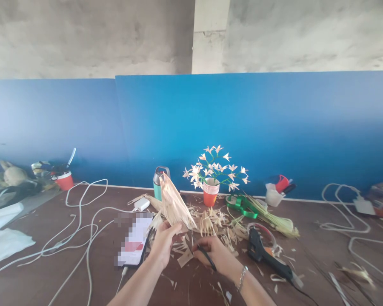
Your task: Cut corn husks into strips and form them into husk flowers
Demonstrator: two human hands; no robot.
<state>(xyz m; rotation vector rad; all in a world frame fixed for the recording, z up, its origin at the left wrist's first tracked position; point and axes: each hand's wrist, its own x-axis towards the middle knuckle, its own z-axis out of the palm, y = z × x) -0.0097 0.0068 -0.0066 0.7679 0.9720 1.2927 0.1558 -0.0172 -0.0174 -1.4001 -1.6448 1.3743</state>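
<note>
My left hand (166, 240) is closed on the lower end of a dry corn husk (175, 199), which stands up and tilts to the left. Close by on the right, my right hand (213, 253) is closed around black-handled scissors (207, 257). The scissors' blades point up toward the husk's lower right edge; whether they touch it I cannot make out. Under and behind the hands lie husk scraps and cut husk pieces (210, 221). A small cut piece (185, 257) lies on the table between the hands.
Husk flowers on green stems stand in red paper cups (210, 195). A black glue gun (270, 257) lies at right, near green ribbon (244, 206). At left are a phone (135, 242), white cables (89, 238) and a teal bottle (157, 189). A blue partition (242, 119) borders the table.
</note>
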